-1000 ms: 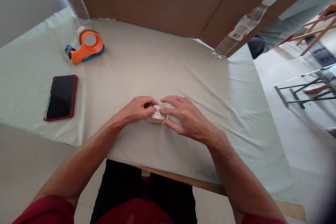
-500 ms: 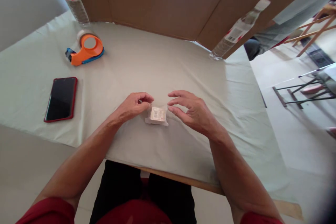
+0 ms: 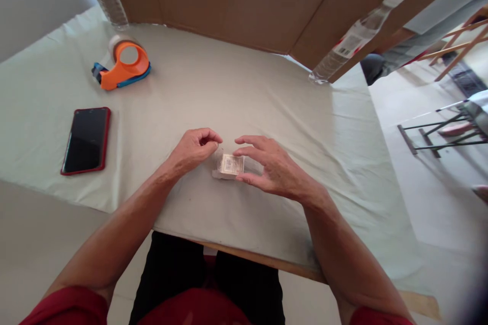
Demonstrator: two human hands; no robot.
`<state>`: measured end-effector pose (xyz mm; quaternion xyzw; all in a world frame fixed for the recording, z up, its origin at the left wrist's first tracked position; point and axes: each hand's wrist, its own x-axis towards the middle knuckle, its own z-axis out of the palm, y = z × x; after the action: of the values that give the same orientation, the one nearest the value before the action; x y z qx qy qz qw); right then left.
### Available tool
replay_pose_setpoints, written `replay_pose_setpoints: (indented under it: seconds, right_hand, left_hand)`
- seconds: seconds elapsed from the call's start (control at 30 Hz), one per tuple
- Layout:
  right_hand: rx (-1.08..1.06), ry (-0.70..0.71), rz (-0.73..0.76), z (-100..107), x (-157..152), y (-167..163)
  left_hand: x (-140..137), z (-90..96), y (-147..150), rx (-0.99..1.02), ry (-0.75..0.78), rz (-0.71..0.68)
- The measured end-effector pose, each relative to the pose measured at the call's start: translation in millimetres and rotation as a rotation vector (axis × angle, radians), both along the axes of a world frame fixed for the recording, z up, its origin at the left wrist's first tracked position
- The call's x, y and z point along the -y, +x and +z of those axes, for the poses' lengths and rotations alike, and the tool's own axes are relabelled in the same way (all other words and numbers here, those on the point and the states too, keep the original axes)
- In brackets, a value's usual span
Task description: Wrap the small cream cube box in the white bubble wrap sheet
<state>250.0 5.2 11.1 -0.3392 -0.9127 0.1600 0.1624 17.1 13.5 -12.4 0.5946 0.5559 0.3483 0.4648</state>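
A small cream box [image 3: 233, 164] with a printed face lies in clear plastic [image 3: 220, 174] on the cloth in front of me. My right hand [image 3: 272, 165] reaches around its right end, index fingertip at the far edge and thumb at the near corner. The other fingers of that hand are stretched out. On the left, my left hand [image 3: 198, 147] has thumb and index finger pinched together at the upper left of the plastic. Whatever lies between those fingertips is too small to make out.
An orange and blue tape dispenser [image 3: 127, 66] and a red-cased phone [image 3: 87, 140] lie to the left on the clothed table [image 3: 213, 91]. Water bottles [image 3: 358, 38] stand at a cardboard panel [image 3: 229, 0]. Another person's sleeve [image 3: 438, 15] shows at far right.
My right hand has come left and its thumb has dropped to the box's near corner. The box has shifted slightly right within the plastic. My left hand stays pinched in nearly the same place.
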Motion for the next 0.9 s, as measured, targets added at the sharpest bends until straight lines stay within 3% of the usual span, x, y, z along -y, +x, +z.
replay_pose_setpoints:
  seconds: [0.4,0.57,0.67,0.77,0.9]
  right_hand:
    - [0.228,0.157,0.024,8,13,-25]
    - [0.007,0.05,0.079,16,14,-14]
    - [-0.151,0.061,-0.027,23,10,-1]
    - [-0.15,0.126,-0.175,24,3,8]
    - [-0.079,0.094,-0.116,16,-2,9]
  left_hand:
    - [-1,-7.5,3,0.082,-0.08,-0.139]
    - [-1,-5.2,1,0.07,-0.036,-0.089]
    - [-2,-5.2,0,0.062,-0.021,-0.068]
    - [-2,-5.9,0,0.045,-0.027,-0.061]
    - [-3,-5.4,0,0.037,-0.024,-0.056]
